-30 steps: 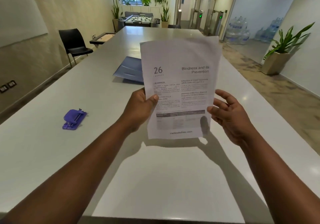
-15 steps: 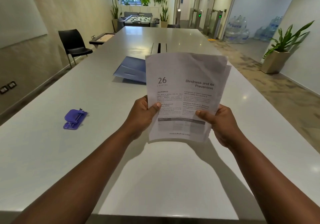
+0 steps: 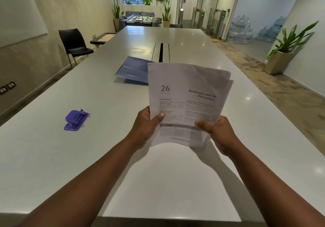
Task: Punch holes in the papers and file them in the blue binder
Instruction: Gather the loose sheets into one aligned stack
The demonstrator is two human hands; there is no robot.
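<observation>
Both hands, left hand and right hand, grip the papers by their lower edges above the white table, with the purple hole punch left and the blue binder lying beyond.

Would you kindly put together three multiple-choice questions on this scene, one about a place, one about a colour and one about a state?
1. Where does the hole punch lie on the table?
A. left of the hands
B. on the binder
C. under the papers

2. What colour is the hole punch?
A. red
B. purple
C. green

3. How are the papers held?
A. lying flat on the table
B. by the left hand alone
C. gripped by both hands

Answers: 1 A, it sits on bare table left of the left hand. 2 B, its body is purple. 3 C, the left hand and right hand each grip a lower edge, with the blue binder lying beyond.
</observation>
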